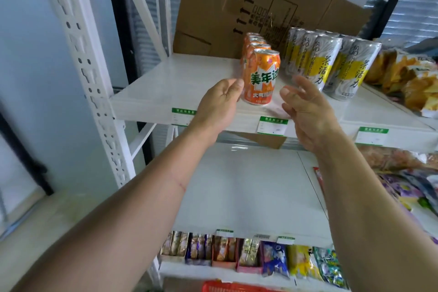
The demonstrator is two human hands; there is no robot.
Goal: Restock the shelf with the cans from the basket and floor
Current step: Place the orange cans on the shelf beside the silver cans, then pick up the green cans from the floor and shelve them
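Both arms reach up from the bottom of the frame toward the top shelf [166, 87], a white board crossing the middle of the picture. The front orange can [260, 77] stands upright near the shelf's front edge, just right of centre, heading a single-file row of orange cans [254, 41] that runs back toward a cardboard sheet [237, 2] leaning at the rear. The left hand [219, 104] is at the can's left side, palm turned toward it, fingers loosely bent and close together; its fingertips [239, 84] lie at the can's wall, though whether they touch cannot be told. The right hand [305, 111] hovers at the can's right, apart from it, fingers spread and slightly curled, holding nothing. Just right of the orange row stand tall grey-and-yellow cans [331, 64] in a block, and beyond them, at the right edge, lie snack bags [407, 78]. Green-topped price tags [272, 125] hang on the shelf's front lip. Below it a middle shelf [237, 192] shows bare white board, with packets [407, 187] at its right end. Along the bottom of the frame a lower shelf carries boxed snacks [213, 249] and bagged ones, and a red basket [227, 287] shows at the bottom edge.
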